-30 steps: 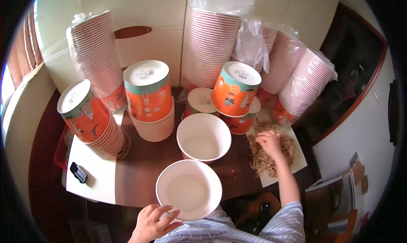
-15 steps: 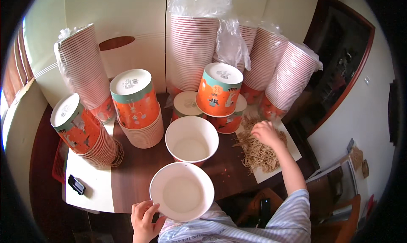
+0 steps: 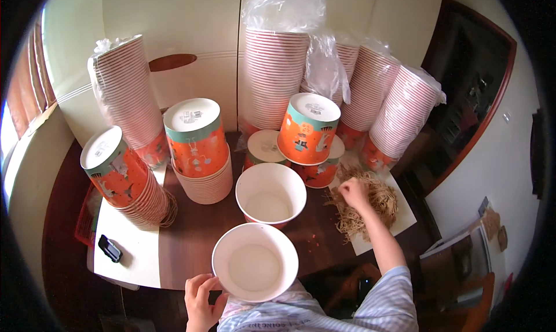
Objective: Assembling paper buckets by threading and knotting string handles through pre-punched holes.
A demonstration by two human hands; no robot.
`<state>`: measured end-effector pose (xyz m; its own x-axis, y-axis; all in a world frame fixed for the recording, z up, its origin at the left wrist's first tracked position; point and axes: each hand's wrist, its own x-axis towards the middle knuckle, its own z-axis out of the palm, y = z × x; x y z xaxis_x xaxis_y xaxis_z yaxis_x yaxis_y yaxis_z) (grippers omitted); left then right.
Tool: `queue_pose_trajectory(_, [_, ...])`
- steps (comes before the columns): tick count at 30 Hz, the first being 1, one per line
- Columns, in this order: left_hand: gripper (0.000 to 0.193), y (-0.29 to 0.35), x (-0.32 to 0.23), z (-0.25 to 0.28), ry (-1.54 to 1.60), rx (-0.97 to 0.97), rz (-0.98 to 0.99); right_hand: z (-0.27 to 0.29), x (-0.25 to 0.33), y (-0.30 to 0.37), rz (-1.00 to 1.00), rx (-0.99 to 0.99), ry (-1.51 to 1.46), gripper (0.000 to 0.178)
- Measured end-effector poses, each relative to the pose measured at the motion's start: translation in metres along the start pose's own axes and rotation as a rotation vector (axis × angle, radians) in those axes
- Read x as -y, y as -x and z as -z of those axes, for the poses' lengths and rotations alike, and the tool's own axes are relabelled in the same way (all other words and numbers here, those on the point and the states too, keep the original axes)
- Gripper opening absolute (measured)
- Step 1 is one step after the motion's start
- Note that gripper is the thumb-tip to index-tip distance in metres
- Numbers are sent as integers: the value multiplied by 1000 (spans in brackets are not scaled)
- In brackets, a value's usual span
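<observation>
L hand [image 3: 202,303] at left rim of near white-lined tub [image 3: 255,265], grip can't tell, & R hand [image 3: 354,194], fingers curled, at tan strand pile [image 3: 379,207] on tbl [image 3: 188,245] right, unclear if gripping any.

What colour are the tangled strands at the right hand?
The strands at the right hand are light tan-brown; the head view shows them.

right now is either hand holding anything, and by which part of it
The left hand is at the left side of the near cup; a grip cannot be told. The right hand is at the strands; any hold is hidden.
</observation>
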<state>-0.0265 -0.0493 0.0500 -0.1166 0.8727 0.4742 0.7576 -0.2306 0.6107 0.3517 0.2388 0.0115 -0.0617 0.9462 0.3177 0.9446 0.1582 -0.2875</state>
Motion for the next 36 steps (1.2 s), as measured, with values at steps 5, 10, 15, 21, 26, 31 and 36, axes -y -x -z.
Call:
queue_pose_trajectory(5, [36,-1,10,-5,164,33,5,61,32,-15,-56,50,-884,6])
queue_pose_trajectory(10, [41,-1,8,-10,204,-4,29,107,97,-5,40,128,-1176,6])
queue_pose_trajectory(15, [47,-5,8,-19,511,-19,253,121,164,21,210,292,-1016,10])
queue_pose_trajectory(21, [42,-19,14,-13,309,-115,120,119,224,61,525,497,-932,8])
queue_pose_trajectory(26, [28,-9,10,-8,344,-128,254,100,245,82,525,744,-939,10])
queue_pose_trajectory(31, [29,5,4,-13,617,143,637,85,247,92,644,771,-894,10])
queue_pose_trajectory(36, [23,-3,6,-23,512,158,584,87,246,103,578,816,-1030,8])
